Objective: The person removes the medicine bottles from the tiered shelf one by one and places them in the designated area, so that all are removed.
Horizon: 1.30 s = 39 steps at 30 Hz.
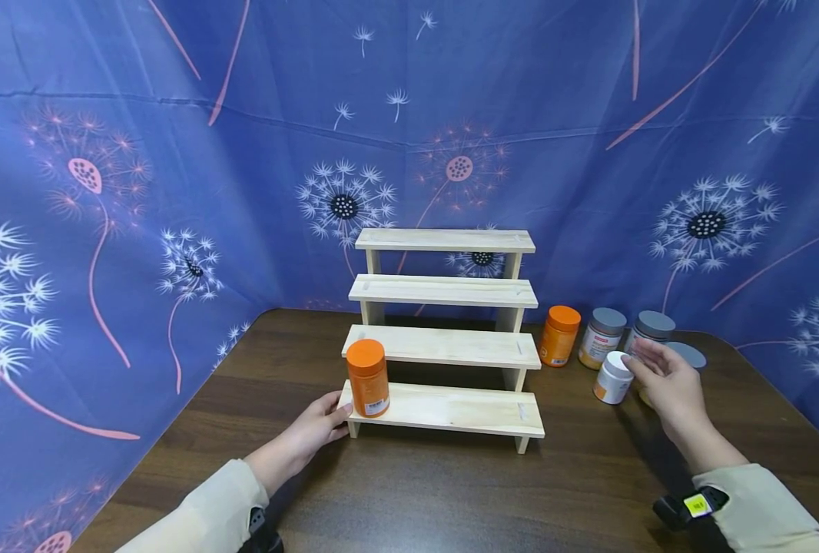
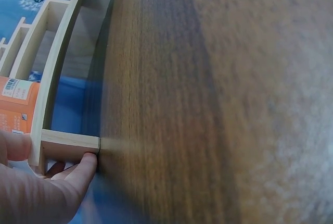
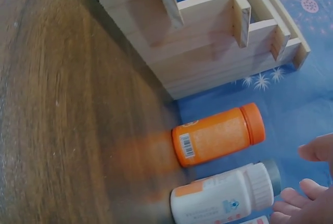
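A pale wooden stand with stepped shelves stands on the table. My left hand grips the left end of its lowest step; in the left wrist view the thumb lies at the shelf's edge and fingers are against the leg. An orange lidded bottle stands upright on that step, right beside this hand. My right hand is at the right, with its fingers spread near the cap of a small white bottle. In the right wrist view a gap shows between thumb and fingers, with nothing held.
Right of the stand are another orange bottle and grey-lidded jars. One more grey-lidded jar is partly hidden behind my right hand. A blue dandelion-print cloth hangs behind the brown table.
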Tool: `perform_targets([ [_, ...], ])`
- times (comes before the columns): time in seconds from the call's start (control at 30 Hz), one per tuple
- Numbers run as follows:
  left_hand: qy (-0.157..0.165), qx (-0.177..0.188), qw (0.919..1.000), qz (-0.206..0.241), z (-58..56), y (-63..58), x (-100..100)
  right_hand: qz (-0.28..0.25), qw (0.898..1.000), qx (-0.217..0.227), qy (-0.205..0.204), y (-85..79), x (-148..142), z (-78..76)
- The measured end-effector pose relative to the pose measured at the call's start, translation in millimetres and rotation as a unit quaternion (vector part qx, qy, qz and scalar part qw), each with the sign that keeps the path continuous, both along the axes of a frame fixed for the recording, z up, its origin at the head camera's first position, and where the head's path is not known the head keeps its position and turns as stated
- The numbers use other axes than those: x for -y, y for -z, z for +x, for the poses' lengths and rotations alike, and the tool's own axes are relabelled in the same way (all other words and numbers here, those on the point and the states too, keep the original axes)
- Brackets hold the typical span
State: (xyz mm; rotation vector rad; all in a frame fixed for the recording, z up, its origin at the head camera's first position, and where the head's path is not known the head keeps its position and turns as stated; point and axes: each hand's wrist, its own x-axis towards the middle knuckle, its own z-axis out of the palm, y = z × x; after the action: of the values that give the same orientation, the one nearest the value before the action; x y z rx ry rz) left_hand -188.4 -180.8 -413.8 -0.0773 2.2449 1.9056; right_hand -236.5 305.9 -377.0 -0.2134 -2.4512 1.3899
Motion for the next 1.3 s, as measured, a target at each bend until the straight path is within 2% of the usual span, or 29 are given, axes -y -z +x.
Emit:
perform_targets([
  [0.2,0.001,-0.001,1.0,-0.002,0.5,-0.5,0.3,-0.005,1.0,-0.001,-0.004,-4.9,4.1,2.5],
  [0.37,0.004,-0.002,1.0,-0.003,0.5,0.0,1.0,-0.05,0.997,-0.05,-0.02,-6.0,7.7,4.4],
  [0.47,0.007,-0.001,1.0,-0.003,0.5,-0.4,1.1,-0.08,0.993,-0.071,-0.042,-10.5,12.5,8.7],
  [0.5,0.008,-0.001,1.0,-0.004,0.5,-0.6,1.1,-0.072,0.994,-0.069,-0.055,-13.1,13.9,10.9],
  [0.6,0.009,-0.001,1.0,-0.002,0.0,-0.8,1.0,-0.09,0.99,-0.069,-0.08,-18.9,19.0,15.8],
  [0.87,0.003,0.0,1.0,-0.002,0.4,-0.1,0.8,-0.15,0.974,-0.072,-0.154,-26.4,28.8,21.6],
  [1.1,0.001,-0.002,1.0,-0.002,0.2,0.4,0.5,-0.103,0.983,-0.05,-0.147,-27.3,35.0,25.0],
  [1.3,-0.003,-0.004,1.0,0.001,0.0,0.1,-0.2,-0.075,0.985,-0.06,-0.141,-30.3,45.9,28.5],
])
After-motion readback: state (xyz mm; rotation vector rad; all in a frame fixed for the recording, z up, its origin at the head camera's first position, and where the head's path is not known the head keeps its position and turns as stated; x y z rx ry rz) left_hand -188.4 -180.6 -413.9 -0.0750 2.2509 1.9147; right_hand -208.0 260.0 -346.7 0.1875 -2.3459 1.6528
